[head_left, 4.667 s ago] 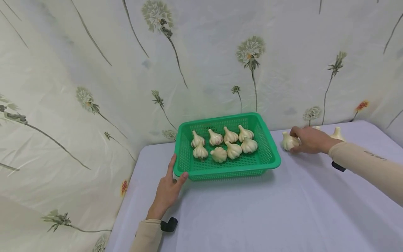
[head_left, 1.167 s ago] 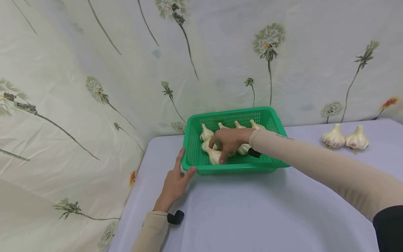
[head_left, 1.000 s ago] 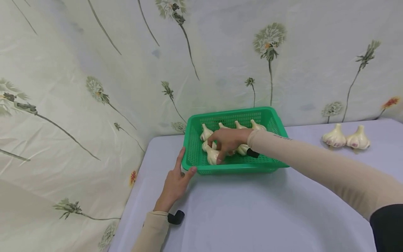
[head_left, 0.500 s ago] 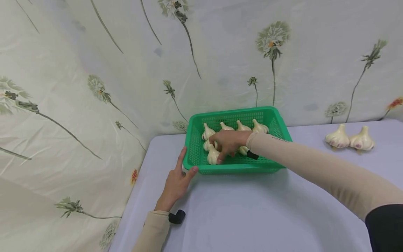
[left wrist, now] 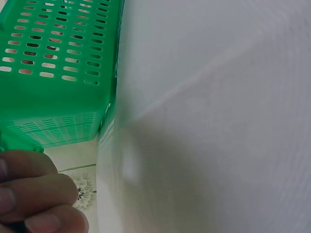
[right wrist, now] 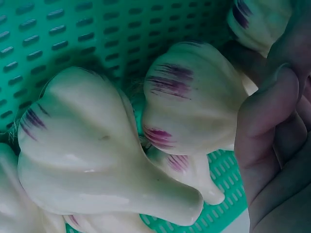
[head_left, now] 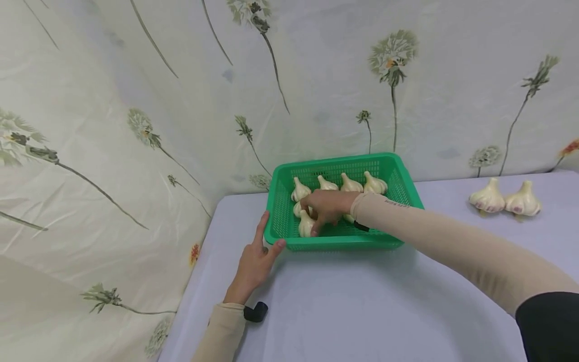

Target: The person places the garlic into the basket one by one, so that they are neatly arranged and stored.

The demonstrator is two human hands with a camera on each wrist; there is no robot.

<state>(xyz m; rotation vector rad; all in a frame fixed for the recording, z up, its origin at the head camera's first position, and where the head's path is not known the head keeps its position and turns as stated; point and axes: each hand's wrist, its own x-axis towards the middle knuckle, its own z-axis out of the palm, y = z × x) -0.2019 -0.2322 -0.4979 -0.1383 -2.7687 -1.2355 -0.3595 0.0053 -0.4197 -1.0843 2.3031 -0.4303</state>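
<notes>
White garlic bulbs with purple streaks stand in a green perforated basket (head_left: 344,244) at the table's back edge. Inside its left part, my right hand (head_left: 327,203) reaches down and holds the front-left garlic bulb (head_left: 305,224), thumb at that bulb's right side. In the right wrist view, the right hand (right wrist: 272,141) is beside a garlic bulb (right wrist: 260,24) partly cut off at top right; other bulbs fill the middle. My left hand (head_left: 253,264) touches the basket's front-left corner with straight index finger and thumb. Its other fingers (left wrist: 39,191) look bent in the left wrist view.
Two more garlic bulbs (head_left: 487,197) sit side by side on the white-covered table (head_left: 362,306), right of the basket. A floral cloth (head_left: 316,100) hangs behind and to the left. My right forearm crosses over the basket's front-right rim.
My right hand took a garlic bulb from the table at right, carried it left into the basket and set it upright at the front left. The left hand stays at the corner.
</notes>
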